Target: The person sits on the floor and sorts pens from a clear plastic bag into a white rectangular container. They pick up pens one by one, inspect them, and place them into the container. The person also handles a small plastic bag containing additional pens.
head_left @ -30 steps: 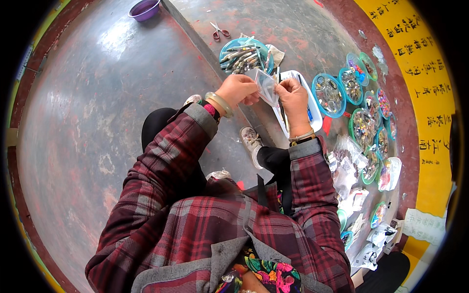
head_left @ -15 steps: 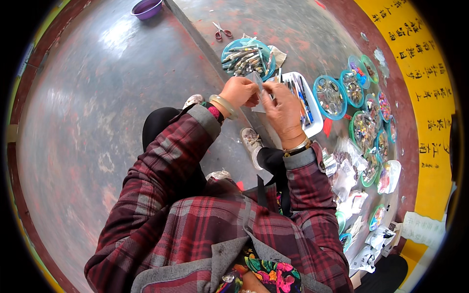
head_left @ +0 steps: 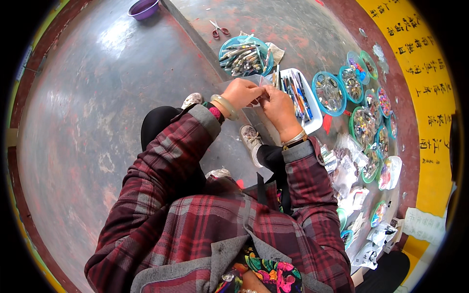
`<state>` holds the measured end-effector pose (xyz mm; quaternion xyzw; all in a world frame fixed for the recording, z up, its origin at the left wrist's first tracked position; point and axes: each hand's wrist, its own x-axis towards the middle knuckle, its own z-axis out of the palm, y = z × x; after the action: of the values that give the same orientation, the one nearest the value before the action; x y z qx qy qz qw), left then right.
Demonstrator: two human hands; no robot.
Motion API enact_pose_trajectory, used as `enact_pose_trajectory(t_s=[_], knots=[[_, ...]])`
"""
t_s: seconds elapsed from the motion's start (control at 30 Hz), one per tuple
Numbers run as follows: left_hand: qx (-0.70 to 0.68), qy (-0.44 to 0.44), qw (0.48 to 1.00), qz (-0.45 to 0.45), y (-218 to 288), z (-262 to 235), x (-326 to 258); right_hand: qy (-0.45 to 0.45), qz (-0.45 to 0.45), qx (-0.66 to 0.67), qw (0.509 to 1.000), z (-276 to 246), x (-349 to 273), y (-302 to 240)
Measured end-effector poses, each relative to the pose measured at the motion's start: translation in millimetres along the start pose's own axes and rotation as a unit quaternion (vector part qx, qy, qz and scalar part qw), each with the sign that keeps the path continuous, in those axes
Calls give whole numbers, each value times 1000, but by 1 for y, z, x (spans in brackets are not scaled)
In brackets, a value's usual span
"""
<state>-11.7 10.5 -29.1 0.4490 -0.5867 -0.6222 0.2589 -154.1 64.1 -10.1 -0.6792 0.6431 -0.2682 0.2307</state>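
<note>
Head view: a clear bag [head_left: 256,79] is pinched by left hand [head_left: 239,93] and right hand [head_left: 280,111] (touching together). Pens [head_left: 299,96] are held in a white tray [head_left: 318,120] nearby.

Single wide fisheye view, left one of a side-by-side pair on the person's head, facing steeply down, plaid coat [head_left: 205,217] closest below, fingers [head_left: 252,91] a little farther off above centre, floor [head_left: 97,127] spreading beyond, yellow band [head_left: 424,193] bent along the right rim.
</note>
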Motion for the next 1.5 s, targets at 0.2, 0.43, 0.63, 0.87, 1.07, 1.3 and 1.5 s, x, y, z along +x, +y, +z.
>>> enact_pose_trajectory(t_s=[0.2,0.43,0.63,0.87,1.07,1.3,1.5], knots=[[190,150,925,293,5,-18,7,-22,12,134,991,-16,9,26],[74,-44,992,97,13,-30,1,-69,-10,136,988,-23,5,23],[44,-111,992,46,8,-24,-2,-152,3,144,978,-28,2,20],[19,-116,991,58,-3,-24,4,-141,-45,44,988,-29,-1,30],[23,-115,987,107,6,-22,-2,-32,-188,11,981,-24,-7,15],[-12,-127,989,70,7,-17,-2,-24,-151,-47,987,-16,-11,19],[21,-65,995,72,-15,-25,15,-25,-192,-181,964,-13,-11,12]])
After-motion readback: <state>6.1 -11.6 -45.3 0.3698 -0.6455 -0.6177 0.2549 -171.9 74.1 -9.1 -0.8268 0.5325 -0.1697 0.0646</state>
